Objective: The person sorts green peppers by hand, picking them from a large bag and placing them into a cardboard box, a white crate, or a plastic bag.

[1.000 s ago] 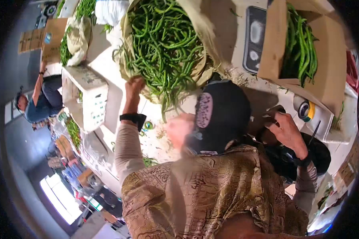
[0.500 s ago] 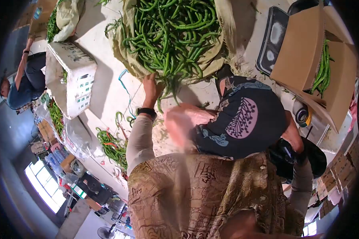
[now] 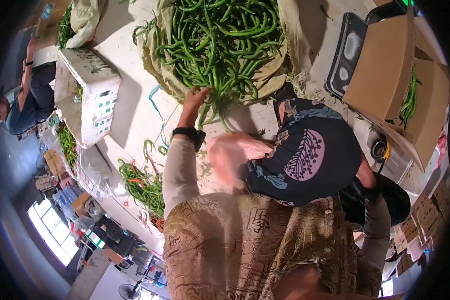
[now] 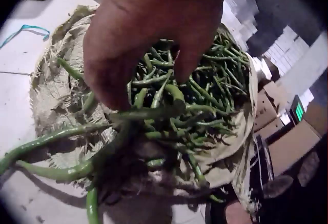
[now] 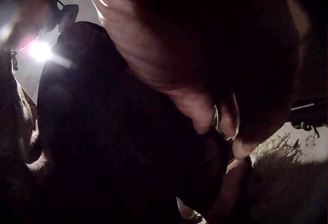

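Observation:
A heap of long green peppers lies in a pale woven sack. At the sack's near edge is my left hand, fingers bent down toward peppers that hang over the rim. In the left wrist view, the thumb and fingers of this left hand arch apart, with peppers showing in the gap and a pepper right under the fingertips. A dark cap with a pink oval patch hides my right hand in the head view. In the right wrist view, that right hand is in deep shadow, fingers bent; I cannot tell what it holds.
A cardboard box with green peppers stands at the right, beside a black-framed scale. Yellow-and-black tape lies near it. On the left are a white crate, a small pepper pile and a seated person.
The head view has turned, shifting the scene. My left hand has moved from the sack's left corner rightward to the overhanging peppers. My right hand, visible earlier, is now behind the cap.

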{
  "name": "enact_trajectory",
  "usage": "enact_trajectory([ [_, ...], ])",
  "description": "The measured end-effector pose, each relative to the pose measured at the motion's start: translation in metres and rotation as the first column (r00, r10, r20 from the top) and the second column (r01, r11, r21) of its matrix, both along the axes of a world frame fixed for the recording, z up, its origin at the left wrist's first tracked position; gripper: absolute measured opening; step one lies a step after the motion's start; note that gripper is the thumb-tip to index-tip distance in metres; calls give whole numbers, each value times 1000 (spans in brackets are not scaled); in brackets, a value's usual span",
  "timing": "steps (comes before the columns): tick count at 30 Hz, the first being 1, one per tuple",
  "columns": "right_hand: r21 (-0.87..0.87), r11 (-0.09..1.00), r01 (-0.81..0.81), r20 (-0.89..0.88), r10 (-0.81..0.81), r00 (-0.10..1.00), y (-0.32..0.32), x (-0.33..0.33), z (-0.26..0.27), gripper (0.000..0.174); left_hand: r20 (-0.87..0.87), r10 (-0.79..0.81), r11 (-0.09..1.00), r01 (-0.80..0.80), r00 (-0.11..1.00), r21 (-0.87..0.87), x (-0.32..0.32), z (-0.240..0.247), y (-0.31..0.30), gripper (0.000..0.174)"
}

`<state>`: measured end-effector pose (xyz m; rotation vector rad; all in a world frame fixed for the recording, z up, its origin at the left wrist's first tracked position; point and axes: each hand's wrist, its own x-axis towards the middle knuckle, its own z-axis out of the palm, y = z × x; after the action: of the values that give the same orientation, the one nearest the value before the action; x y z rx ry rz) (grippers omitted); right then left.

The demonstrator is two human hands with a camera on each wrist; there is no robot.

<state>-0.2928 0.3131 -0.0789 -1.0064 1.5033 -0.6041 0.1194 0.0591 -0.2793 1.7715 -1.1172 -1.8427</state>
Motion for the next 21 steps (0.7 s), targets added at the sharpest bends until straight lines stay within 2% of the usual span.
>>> enact_trajectory([
  [1,-3,1000,5,-1,-5,1000,0,1,0,28,225,-96,995,90,970,35,-2,-17,-8,63],
  [2,-6,1000,9,-1,-9,1000,0,2,0,29,436,-190,982,168,880,88,-11,-15,-13,66],
  [3,-10,1000,12,-3,-12,1000,-1,2,-1,30,435,-65,996,85,898,-26,-27,-16,-2,63],
  [4,-10,1000,16,-4,-16,1000,-1,2,-3,30,293,77,979,-16,953,-203,-21,-67,1,59],
  [6,-5,1000,26,0,-26,1000,0,3,-6,32,339,254,967,-239,906,-88,-54,-35,-4,68],
  [7,-5,1000,31,2,-31,1000,0,4,-9,33,340,250,968,-234,906,-88,-59,-44,-5,68],
  [8,-3,999,33,5,-33,999,0,4,-11,34,587,175,984,-128,790,-121,-63,-53,-6,75],
  [9,-3,999,34,4,-34,999,0,3,-14,35,788,109,992,-17,606,-124,-67,-60,-8,83],
  [10,-2,999,38,4,-38,999,0,3,-17,36,787,107,992,-15,608,-124,-74,-55,-10,83],
  [12,3,999,45,7,-45,999,6,0,-27,37,840,101,990,27,532,-136,-81,-46,-12,85],
  [13,62,998,-11,-16,12,1000,14,-8,-42,35,841,-3,1000,-5,541,7,-74,-51,-22,85],
  [14,121,991,-63,-38,68,997,21,-15,-55,34,840,-4,1000,-1,542,5,-69,-60,-31,85],
  [15,123,991,-60,-38,65,997,27,-16,-62,34,810,-116,988,153,575,33,-63,-69,-37,85],
  [16,24,998,-58,-114,61,992,32,-15,-67,33,776,-231,951,304,587,54,-60,-73,-39,85],
  [17,-77,995,-65,-189,50,981,39,-15,-75,33,739,-110,993,107,665,51,-85,-49,-41,84],
  [18,-76,995,-67,-183,52,982,51,-16,-91,33,742,-110,993,105,661,53,-93,-50,-35,84],
  [20,41,983,-178,-185,183,966,75,-23,-125,37,878,54,998,-55,475,-32,-105,-63,-32,94],
  [21,42,984,-175,-184,179,966,81,-22,-132,37,855,126,992,-75,503,-102,-101,-76,-29,94],
])
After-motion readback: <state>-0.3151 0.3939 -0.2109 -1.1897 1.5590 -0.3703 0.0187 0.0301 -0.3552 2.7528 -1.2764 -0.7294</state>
